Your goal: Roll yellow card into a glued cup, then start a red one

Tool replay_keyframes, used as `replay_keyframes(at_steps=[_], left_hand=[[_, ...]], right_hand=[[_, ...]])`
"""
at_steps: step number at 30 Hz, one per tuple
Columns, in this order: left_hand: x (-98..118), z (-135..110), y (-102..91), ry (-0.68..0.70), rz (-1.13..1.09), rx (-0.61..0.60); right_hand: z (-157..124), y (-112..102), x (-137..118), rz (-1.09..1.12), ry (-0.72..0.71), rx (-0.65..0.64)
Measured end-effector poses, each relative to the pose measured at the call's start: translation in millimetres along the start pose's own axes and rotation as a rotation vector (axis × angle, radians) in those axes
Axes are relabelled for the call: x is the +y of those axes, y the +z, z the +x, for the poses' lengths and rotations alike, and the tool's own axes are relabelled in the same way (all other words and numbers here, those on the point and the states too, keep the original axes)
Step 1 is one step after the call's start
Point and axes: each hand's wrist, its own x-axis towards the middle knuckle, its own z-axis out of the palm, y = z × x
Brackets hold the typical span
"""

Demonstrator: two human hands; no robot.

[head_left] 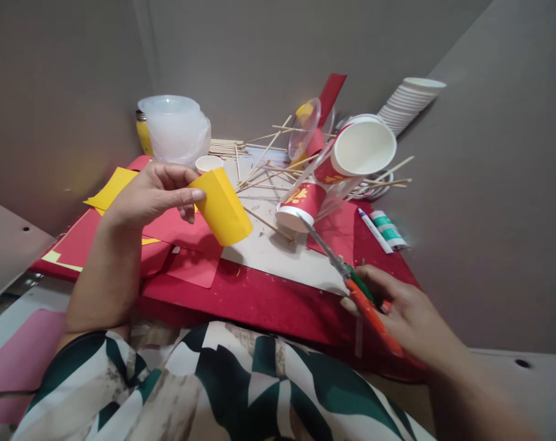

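Left hand [156, 195] pinches yellow paper [222, 209], centre-left, still loose; right hand [404, 300] grips scissors [352, 286], lower right; printed cups [365, 148], mid-right, seemingly joined already.

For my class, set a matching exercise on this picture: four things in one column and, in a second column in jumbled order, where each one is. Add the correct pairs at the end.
Things
1. Bent yellow paper
2. Scissors
3. Stack of white cups
4. White pen

Places
A. Lying beside the green-and-white item
B. In the right hand
C. Tilted at the back right, near the grey wall
D. In the fingers of the left hand

Pairs: 1-D, 2-B, 3-C, 4-A
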Motion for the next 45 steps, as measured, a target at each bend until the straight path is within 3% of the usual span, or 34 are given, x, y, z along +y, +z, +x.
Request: replay_keyframes(at_steps=[3, 11, 18, 30, 45], left_hand=[[-1, 3, 5.2, -0.019, -0.003, -0.049], [-8, 8, 15.0, -0.095, -0.063, -0.182], [-9, 8, 21.0, -0.153, -0.188, -0.266], [-8, 8, 28.7, -0.164, -0.201, -0.255], [-13, 12, 35.3, -0.163, -0.199, -0.253]], right_hand=[[5, 0, -8, 0.085, -0.057, -0.035], [23, 0, -37, -0.114, -0.179, -0.044], [29, 5, -38, -0.301, -0.260, 0.032], [34, 10, -37, -0.359, -0.232, 0.031], [41, 17, -37, -0.341, -0.313, 0.104]])
